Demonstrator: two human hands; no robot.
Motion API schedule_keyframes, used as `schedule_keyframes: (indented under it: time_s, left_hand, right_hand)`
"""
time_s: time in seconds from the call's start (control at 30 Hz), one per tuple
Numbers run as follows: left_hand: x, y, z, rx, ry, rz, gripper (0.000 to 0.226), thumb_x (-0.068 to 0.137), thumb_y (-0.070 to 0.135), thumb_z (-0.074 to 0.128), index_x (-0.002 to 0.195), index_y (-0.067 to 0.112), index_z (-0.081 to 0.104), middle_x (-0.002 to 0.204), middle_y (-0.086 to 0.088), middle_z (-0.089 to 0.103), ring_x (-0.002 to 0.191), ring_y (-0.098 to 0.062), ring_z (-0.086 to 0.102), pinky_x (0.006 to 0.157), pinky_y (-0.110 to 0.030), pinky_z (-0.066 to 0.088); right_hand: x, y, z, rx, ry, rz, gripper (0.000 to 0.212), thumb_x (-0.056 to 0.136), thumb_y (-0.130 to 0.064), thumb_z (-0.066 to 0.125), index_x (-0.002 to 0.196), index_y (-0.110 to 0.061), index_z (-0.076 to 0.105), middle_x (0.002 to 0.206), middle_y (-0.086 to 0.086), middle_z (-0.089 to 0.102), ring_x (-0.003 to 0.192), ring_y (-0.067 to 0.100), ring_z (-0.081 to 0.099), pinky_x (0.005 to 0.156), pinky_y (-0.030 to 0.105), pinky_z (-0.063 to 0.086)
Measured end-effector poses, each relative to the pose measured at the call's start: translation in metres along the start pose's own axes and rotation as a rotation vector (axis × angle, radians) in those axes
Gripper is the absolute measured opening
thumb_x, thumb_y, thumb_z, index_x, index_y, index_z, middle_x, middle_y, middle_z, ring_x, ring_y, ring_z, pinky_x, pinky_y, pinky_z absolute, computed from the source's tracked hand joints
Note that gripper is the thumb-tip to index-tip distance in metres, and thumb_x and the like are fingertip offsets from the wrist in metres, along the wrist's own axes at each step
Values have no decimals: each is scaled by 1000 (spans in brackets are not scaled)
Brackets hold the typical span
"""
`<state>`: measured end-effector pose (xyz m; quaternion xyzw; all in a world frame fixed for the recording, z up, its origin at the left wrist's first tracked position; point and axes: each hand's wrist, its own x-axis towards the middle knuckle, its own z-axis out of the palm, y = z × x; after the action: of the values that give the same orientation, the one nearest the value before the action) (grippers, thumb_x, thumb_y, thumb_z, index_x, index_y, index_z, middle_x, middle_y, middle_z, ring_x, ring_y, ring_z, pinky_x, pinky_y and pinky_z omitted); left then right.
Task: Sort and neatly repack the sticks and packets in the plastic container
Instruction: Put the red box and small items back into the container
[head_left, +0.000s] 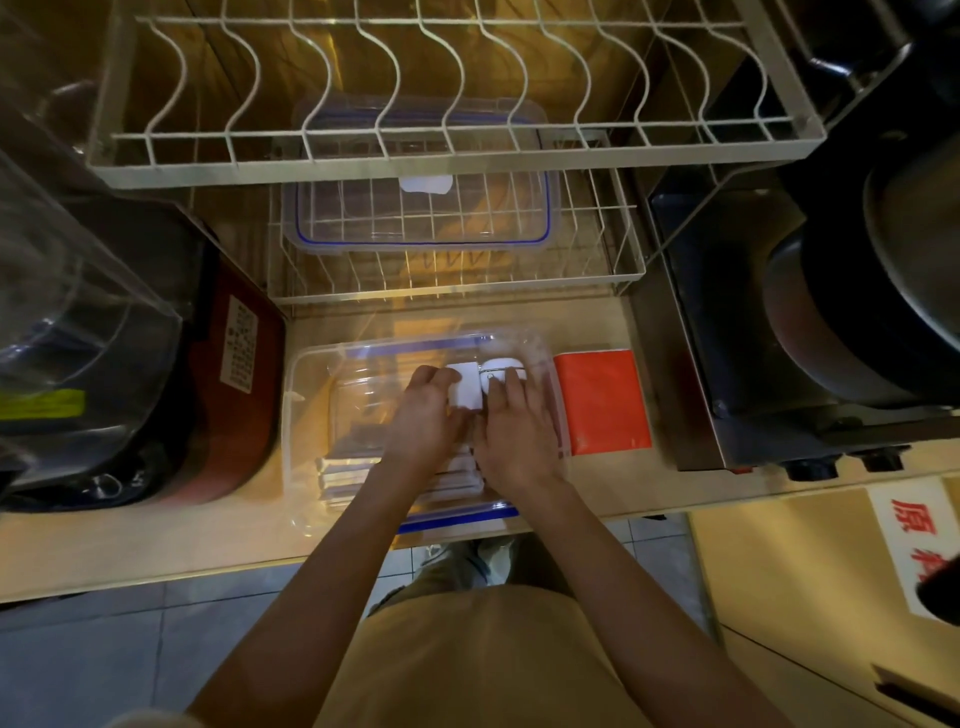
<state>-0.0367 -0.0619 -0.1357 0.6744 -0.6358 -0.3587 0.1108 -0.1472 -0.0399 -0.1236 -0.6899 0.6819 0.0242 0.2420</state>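
- At the far left a big clear jug (67, 291) stands on a dark base, with a red appliance (228, 384) bearing a white label just beside it.
- In the middle of the counter (156, 540) sits the clear plastic container (304, 415) with blue edges, and both my hands are inside it.
- Along the container's near side lie the sticks and packets (345, 470), stacked flat in pale rows, partly hidden under my wrists.
- My left hand (426, 415) has its fingers curled around a white rectangular packet (464, 384), pinching its left edge.
- My right hand (511, 428) lies with fingers straight and close together, its fingertips (506, 387) pressing on a rounded white packet (501, 371) that touches the rectangular one.
- Just right of the container, flat on the counter, lies an orange packet (602, 400).
- Behind, a clear lid (423, 213) with a blue seal rests on a white wire rack (452, 280); a larger rack (447, 88) hangs above it.
- At the far right are dark round pans (857, 322).
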Motion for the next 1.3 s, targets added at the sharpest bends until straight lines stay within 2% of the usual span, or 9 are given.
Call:
schedule_keyframes:
  time_s: [0.3,0.43,0.5,0.57,0.7,0.83,0.93,1.13,1.3]
  left_hand:
    - [-7,6,1,55,-7,-2,47,90,14,51,136,8,42,148,-13,34,130,-28,42,107,-32,32]
    - [-6,21,-14,125,-89,-29,47,87,25,56,131,8,47,144,-14,37,127,-29,44,101,-35,39]
    - [-3,36,-25,198,-122,-23,44,85,27,58,124,9,53,136,-15,46,122,-29,47,96,-38,42]
    - [2,53,-37,222,-126,-8,35,85,27,58,115,10,60,124,-13,58,113,-30,55,87,-38,45]
    - [22,92,-49,276,-227,80,35,87,36,54,99,5,66,105,-14,66,100,-30,59,79,-36,47]
    - [42,135,-43,312,-364,229,36,87,33,54,94,0,69,100,-18,70,98,-31,61,80,-37,47]
    - [58,155,-25,386,-415,322,31,84,28,57,98,3,70,106,-17,70,104,-31,61,89,-39,49]
    - [80,164,10,608,-581,379,34,85,22,58,113,2,61,116,-18,64,107,-33,58,87,-35,46]
    - [80,160,26,651,-715,347,43,88,23,55,126,3,49,128,-19,56,116,-33,54,91,-33,42]
  right_hand:
    - [-1,1,0,80,13,-4,53,98,-28,32,145,-7,20,157,14,12,146,27,4,120,39,8]
    - [0,3,0,219,54,-44,47,94,-16,40,139,-3,33,150,16,28,141,27,22,118,37,21]
    - [-3,4,-10,397,138,-48,35,94,-10,41,128,-3,47,135,11,46,126,19,42,108,19,31]
    - [-14,7,-29,644,222,29,26,95,-9,41,115,-8,57,109,-2,58,95,4,53,83,1,37]
    - [-40,27,-55,1192,500,326,18,94,-15,47,93,-17,65,82,-9,64,70,-7,58,66,10,46]
    - [-46,57,-64,1801,631,772,18,91,-6,44,83,-13,59,76,6,61,68,17,60,62,26,49]
    - [-50,77,-53,1918,529,1073,24,92,-8,39,73,-12,53,71,8,55,64,20,53,61,31,46]
    - [-52,81,-50,2034,276,1190,19,92,-13,43,74,-8,48,73,12,45,64,22,45,90,40,47]
    - [-43,78,-50,2092,228,1128,23,94,-19,39,75,-11,47,70,9,47,62,19,45,64,29,39]
